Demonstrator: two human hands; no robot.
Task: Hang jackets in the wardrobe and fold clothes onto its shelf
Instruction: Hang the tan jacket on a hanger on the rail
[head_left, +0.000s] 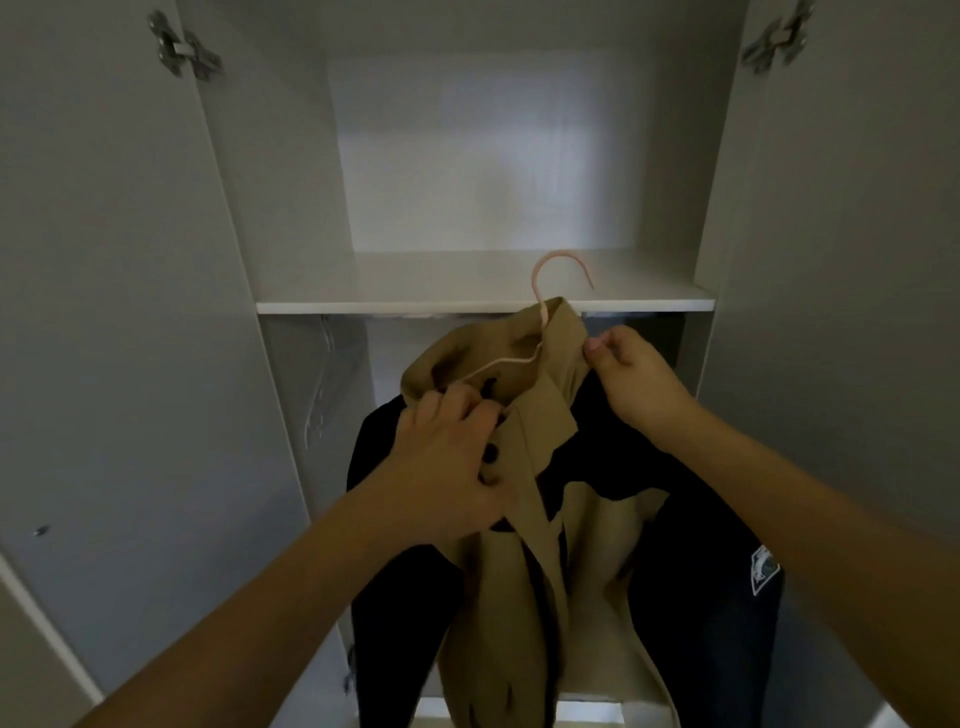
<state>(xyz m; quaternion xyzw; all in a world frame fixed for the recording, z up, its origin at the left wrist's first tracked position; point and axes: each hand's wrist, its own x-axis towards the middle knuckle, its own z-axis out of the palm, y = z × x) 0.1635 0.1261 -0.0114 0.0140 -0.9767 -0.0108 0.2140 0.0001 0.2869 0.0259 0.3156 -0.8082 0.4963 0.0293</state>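
Note:
A tan jacket (524, 582) hangs on a pink hanger (545, 291) in front of the open wardrobe, its hook raised just above the white shelf (395, 306). My left hand (447, 462) grips the jacket's front near the collar. The right side of the collar is pinched by my right hand (634, 379). Behind it hangs a dark jacket (701, 582) with a white badge.
Both wardrobe doors (114, 322) stand open at the left and right. The hanging rail is hidden under the shelf's front edge. An empty white hanger (319, 395) hangs at the left inside. The compartment above the shelf holds nothing.

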